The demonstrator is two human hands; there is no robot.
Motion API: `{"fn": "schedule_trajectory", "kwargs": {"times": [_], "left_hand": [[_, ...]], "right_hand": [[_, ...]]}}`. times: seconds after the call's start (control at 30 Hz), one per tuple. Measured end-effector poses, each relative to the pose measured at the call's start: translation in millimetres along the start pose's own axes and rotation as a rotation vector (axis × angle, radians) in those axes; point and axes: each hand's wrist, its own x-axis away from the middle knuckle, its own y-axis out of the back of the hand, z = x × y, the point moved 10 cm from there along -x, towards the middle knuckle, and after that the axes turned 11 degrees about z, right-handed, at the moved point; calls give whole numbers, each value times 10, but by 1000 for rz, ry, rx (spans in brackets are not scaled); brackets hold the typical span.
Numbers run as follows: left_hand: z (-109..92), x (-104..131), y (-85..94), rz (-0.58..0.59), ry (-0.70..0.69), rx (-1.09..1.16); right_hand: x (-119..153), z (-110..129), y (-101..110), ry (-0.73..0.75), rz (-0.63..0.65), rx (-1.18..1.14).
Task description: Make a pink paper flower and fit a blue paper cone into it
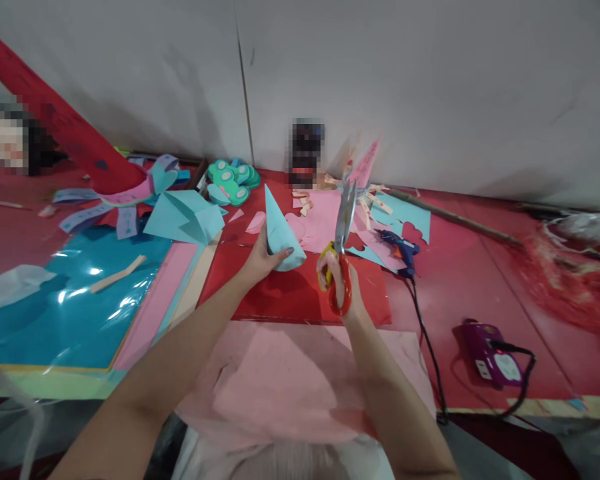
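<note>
My left hand [265, 257] grips a light blue paper cone [283, 237], its tip pointing up and its wide end low, above the red sheet [275, 293]. The thumb presses on the cone's front. In my right hand [347, 287] is a pair of scissors [346, 220], fingers through the red and yellow handles, blades upward and near each other. Scissors and cone are apart. Left of the cone sits a folded light blue paper [185, 217]. Pink paper [320, 217] with cut edges lies behind, and a blue glue gun [403, 252] rests to the right.
A purple power adapter [495, 357] with a black cord is at the right. A red cone with paper strips [110, 167] leans at the left, beside teal plastic-covered sheets [70, 313]. Green cloud-shaped cutouts [230, 180], a stick [455, 217] and red netting [570, 280] lie farther back.
</note>
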Motion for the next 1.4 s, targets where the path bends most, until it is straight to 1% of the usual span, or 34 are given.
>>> {"fn": "schedule_trajectory", "kwargs": {"times": [0.07,0.13,0.2,0.23,0.27,0.37,0.4,0.43,0.47,0.53,0.67,0.77,0.9,1.0,1.1,1.17,1.27,1.4], "left_hand": [[3,15,-14,14,-8,-5],[-20,19,4,-6,9,-28],[-131,-14,47,-51,19,-46],[-220,-49,81,-86,18,-31],[-356,-98,118,-124,-12,-19],[-850,-254,276,-296,-153,-10],[-991,-308,306,-333,-193,-9],[-1101,-347,341,-378,-222,-8],[-1169,-397,343,-387,-230,-7],[-1199,-481,313,-364,-206,-1],[-1070,-572,168,-206,-118,13],[-1082,-563,176,-166,-135,7],[-1202,-525,315,-206,-180,-29],[-1264,-480,424,-261,-191,-39],[-1301,-427,490,-302,-196,-55],[-1318,-402,500,-312,-199,-74],[-1342,-382,487,-323,-208,-95],[-1359,-350,471,-379,-222,-75]], "right_hand": [[45,-20,-18,-7,6,1],[74,-63,-33,-5,13,-50],[83,-132,-37,-15,10,-118],[81,-163,-41,-18,9,-144],[76,-183,-45,-14,10,-158],[56,-182,-80,17,37,-124],[50,-179,-92,22,47,-106],[45,-178,-105,23,59,-86],[40,-177,-117,24,70,-64],[34,-158,-126,37,77,4],[39,-90,-161,68,94,141],[48,-74,-179,24,88,191],[29,-60,-195,-42,51,219],[14,-23,-226,-2,37,162],[57,-1,-225,44,20,149],[104,-33,-225,12,27,205],[156,-104,-288,-56,93,272],[171,-130,-364,-55,130,283]]}}
